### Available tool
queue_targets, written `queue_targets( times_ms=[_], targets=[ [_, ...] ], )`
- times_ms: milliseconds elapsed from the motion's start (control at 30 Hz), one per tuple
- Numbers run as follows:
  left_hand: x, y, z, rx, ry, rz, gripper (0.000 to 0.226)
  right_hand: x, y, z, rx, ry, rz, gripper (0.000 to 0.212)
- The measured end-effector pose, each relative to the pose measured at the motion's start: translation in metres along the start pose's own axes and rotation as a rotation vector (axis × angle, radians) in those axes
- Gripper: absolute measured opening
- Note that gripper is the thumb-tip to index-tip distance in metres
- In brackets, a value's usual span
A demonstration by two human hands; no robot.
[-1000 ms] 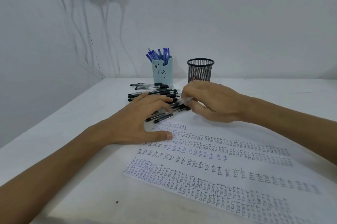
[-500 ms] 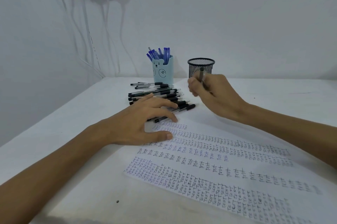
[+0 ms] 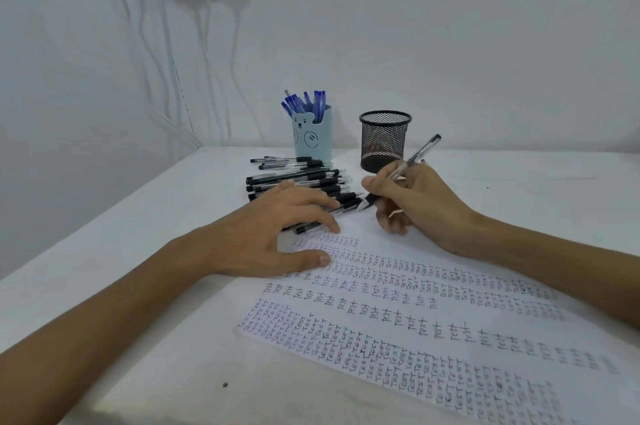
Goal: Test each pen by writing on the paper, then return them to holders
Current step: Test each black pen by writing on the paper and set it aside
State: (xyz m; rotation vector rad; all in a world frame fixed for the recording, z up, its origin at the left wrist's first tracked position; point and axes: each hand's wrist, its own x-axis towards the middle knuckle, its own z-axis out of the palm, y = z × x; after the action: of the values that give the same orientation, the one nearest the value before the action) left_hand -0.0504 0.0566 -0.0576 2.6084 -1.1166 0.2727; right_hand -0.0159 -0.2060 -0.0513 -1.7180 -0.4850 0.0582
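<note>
One blue holder (image 3: pixel 313 139), one mesh holder (image 3: pixel 383 142), one paper sheet (image 3: pixel 433 331), one held pen (image 3: pixel 420 152).

Clear pen (image 3: pixel 420 150) slants above scribbled paper (image 3: pixel 415 331), loose pens (image 3: pixel 304 182) beside.

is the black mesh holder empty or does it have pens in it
Empty, as far as shown: no pen rises above the rim of the black mesh holder, while the bear holder holds blue pens.
</note>
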Motion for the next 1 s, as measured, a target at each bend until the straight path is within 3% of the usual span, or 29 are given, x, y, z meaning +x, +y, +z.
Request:
queue_targets(
  times_ms=[133,233,533,1000],
  targets=[
    [0.0,0.0,-0.001,0.004,-0.011,-0.003,0.039,-0.002,-0.003,0.004,0.009,-0.156,0.084,0.031],
    [0.001,0.001,-0.001,0.007,-0.016,0.013,0.039,-0.001,-0.005,0.007,-0.118,-0.217,0.04,0.022],
    [0.001,0.002,-0.002,0.016,-0.024,0.015,0.038,-0.009,-0.001,0.01,-0.313,-0.21,-0.119,0.011],
    [0.001,0.0,-0.001,0.011,-0.033,-0.002,0.039,-0.007,0.001,0.011,-0.322,-0.222,-0.131,0.011]
  ],
)
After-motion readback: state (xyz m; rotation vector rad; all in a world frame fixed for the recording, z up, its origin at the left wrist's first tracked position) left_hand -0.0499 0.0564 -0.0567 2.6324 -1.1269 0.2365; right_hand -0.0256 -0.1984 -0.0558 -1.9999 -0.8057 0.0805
